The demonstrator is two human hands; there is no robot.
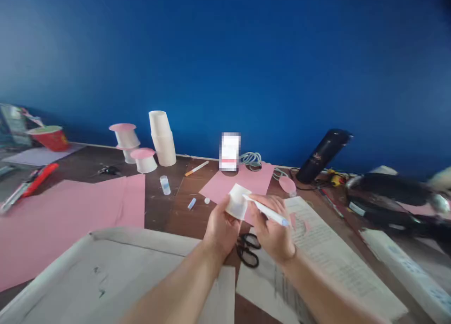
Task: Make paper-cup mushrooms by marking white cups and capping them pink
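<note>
My left hand (222, 227) is closed around a small white paper cup (238, 202), which is tilted on its side. In my right hand (273, 227) is a white marker pen (269, 212) with a bluish end. The pen's tip meets the cup's side or comes very close to it; I cannot tell which. Just below both hands lie black-handled scissors (248, 251), their blades hidden. On the wood beyond my left hand are a small blue cap (191, 203), a round white cap (207, 201) and a small clear bottle (165, 185).
Stacked white cups (164, 143) stand near the blue wall, beside cups topped with pink discs (143, 153). Pink paper (70, 216) covers the left. A blurred-out phone (229, 152) stands upright behind my hands. Printed sheets (327, 249) and a black cylinder (322, 157) are right.
</note>
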